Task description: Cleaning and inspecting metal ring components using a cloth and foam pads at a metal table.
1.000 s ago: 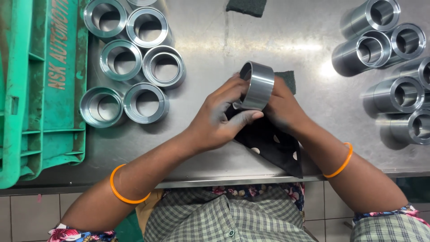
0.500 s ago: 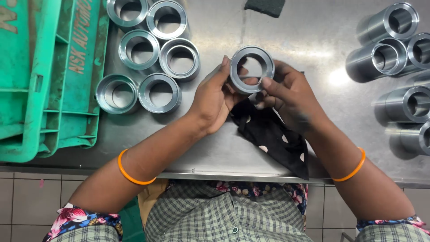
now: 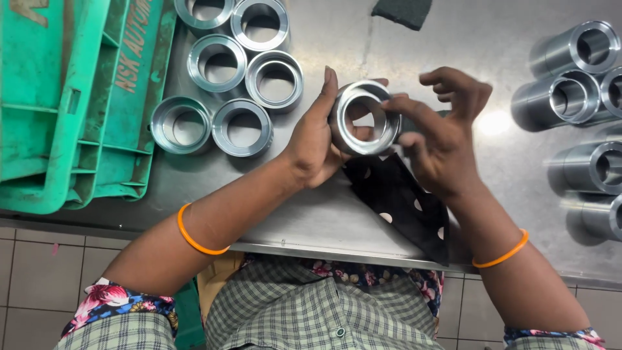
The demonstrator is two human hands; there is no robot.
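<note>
My left hand [image 3: 315,139] and my right hand [image 3: 440,139] hold one shiny metal ring [image 3: 363,117] between them above the steel table [image 3: 311,214]. The ring's bore faces up towards me. Left fingers wrap its left side; right fingertips pinch its right rim, with the other right fingers spread. A black cloth with white dots [image 3: 402,201] lies under both hands, reaching to the table's front edge. Both wrists wear orange bangles.
Several finished metal rings [image 3: 233,71] stand grouped at the upper left of the table. Green plastic crates [image 3: 71,97] sit stacked at the far left. Several longer metal sleeves [image 3: 570,97] lie on their sides at the right. A dark pad [image 3: 402,11] lies at the top edge.
The ring has been turned from lying on its side to bore-up, facing me. My right fingers have spread and now pinch only the right rim.
</note>
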